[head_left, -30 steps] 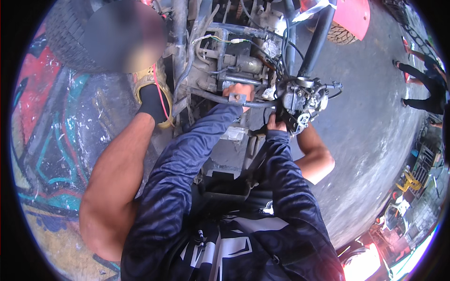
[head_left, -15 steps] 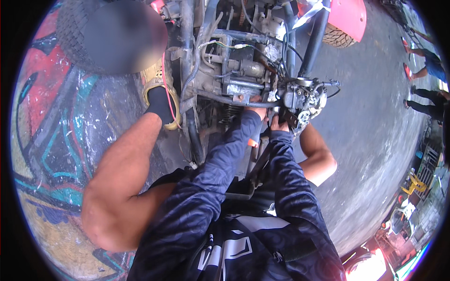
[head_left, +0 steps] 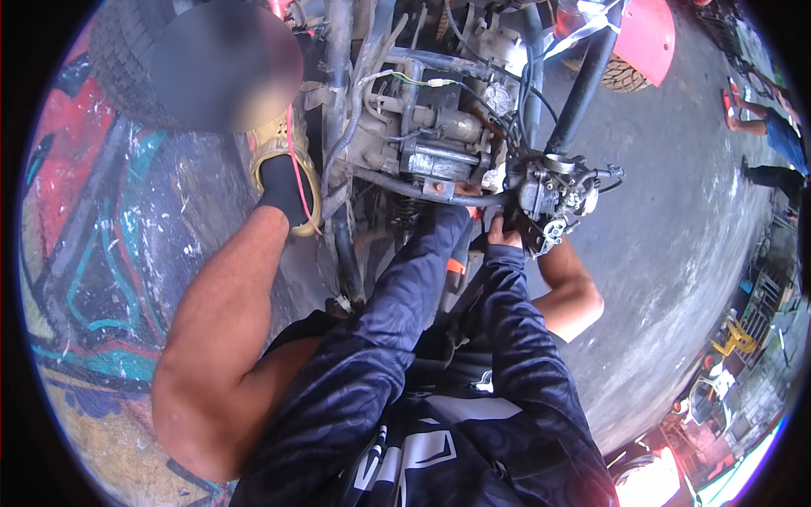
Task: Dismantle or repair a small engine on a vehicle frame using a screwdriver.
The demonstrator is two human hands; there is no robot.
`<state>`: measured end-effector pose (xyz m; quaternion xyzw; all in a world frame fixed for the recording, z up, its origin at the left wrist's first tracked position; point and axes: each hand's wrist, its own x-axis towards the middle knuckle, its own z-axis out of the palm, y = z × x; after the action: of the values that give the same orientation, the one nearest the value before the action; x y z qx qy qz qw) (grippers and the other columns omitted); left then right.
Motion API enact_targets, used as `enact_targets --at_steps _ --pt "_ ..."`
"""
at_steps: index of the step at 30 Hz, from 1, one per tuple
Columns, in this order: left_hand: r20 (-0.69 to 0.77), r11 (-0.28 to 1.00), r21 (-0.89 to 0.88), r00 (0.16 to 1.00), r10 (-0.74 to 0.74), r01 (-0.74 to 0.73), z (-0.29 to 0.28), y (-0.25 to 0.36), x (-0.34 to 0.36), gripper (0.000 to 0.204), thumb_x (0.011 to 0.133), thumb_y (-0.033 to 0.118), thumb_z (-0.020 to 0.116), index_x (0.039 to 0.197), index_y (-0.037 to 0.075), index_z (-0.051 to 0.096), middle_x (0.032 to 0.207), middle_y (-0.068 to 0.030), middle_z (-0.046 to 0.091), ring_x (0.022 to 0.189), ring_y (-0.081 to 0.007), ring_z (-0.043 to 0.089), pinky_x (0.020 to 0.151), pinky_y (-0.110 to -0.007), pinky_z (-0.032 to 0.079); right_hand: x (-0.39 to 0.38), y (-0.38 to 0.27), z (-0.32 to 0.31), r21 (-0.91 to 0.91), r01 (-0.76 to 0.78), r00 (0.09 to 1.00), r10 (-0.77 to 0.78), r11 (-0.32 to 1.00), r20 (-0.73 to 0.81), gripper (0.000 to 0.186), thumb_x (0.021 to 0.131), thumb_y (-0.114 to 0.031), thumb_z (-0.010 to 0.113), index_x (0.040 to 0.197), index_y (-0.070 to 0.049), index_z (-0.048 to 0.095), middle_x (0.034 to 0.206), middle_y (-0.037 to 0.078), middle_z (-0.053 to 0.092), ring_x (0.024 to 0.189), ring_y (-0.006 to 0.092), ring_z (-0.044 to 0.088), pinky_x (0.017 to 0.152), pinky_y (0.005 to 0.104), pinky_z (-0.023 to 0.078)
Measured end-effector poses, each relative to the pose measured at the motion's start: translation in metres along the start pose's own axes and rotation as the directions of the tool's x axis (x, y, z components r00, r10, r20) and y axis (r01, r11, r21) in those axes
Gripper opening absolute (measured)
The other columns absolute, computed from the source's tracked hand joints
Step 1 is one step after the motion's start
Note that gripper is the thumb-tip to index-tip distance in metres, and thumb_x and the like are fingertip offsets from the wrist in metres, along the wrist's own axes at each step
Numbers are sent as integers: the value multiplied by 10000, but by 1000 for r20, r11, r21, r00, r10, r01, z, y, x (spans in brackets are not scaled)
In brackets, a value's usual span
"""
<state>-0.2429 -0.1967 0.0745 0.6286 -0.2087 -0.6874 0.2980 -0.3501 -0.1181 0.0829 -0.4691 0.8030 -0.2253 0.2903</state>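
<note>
Dark sleeves (head_left: pixel 376 325): both reach forward from the body; the left one now lies closer to the right than a second ago.
Orange-tipped piece (head_left: pixel 456 266): shows just right of the left sleeve, where the first frame shows none; I cannot tell what it belongs to.
Right hand (head_left: pixel 504 231): stays just below the carburettor; its fingers are partly hidden, so I cannot tell what they grip.
Left hand (head_left: pixel 470 204): has moved right from behind the bracket, now near the right hand; its fingers are mostly hidden, their grip unclear.
Carburettor (head_left: pixel 553 190): beside the right end of the curved tube (head_left: pixel 384 177), much as before.
Grey finned block (head_left: pixel 439 160): now uncovered, behind the bracket (head_left: pixel 438 188).
Red fender (head_left: pixel 649 42): beyond the frame, over a tyre (head_left: pixel 623 76).
Bystander's legs (head_left: pixel 752 123): red footwear and blue shorts now show at far right.
</note>
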Motion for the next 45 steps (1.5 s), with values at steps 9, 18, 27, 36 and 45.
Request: enact_targets --at_steps 9,18,27,36,45 --pt "36 998 58 999 -34 32 -7 27 -4 267 900 225 551 834 -24 621 598 -99 617 432 -157 573 375 -284 454 -2 -22 -7 34 138 986 -134 990 -98 242 852 -192 530 1054 -66 574 1018 208 607 929 377 587 837 390 447" --pt "52 985 120 990 -134 127 -17 31 -1 250 886 190 558 817 -43 618 583 -110 611 433 -177 581 381 -302 467 2 19 4 -304 207 978 -187 930 94 236 854 -184 526 1064 -87 570 1085 223 573 996 368 565 845 422 437" --pt "158 907 420 985 -61 -11 -36 68 -5 241 872 195 577 845 -38 632 596 -112 629 461 -181 617 400 -308 499 -3 18 7 -123 139 989 -145 983 -36 202 865 -122 511 1063 -103 546 1046 217 568 965 344 572 848 397 436" --pt "280 752 654 950 -141 -81 -40 89 1 227 849 213 594 816 -3 659 593 -113 639 493 -190 627 494 -327 521 -3 29 5 -279 261 965 -261 924 39 233 866 -182 525 1086 -105 539 1019 197 592 919 358 582 844 389 439" --pt "293 596 757 955 57 -268 -44 88 14 228 795 256 639 773 36 693 641 -86 657 639 -213 646 663 -343 496 -4 41 15 -499 339 933 -353 797 68 292 853 -221 566 1082 -43 534 997 201 598 915 329 587 842 386 440"
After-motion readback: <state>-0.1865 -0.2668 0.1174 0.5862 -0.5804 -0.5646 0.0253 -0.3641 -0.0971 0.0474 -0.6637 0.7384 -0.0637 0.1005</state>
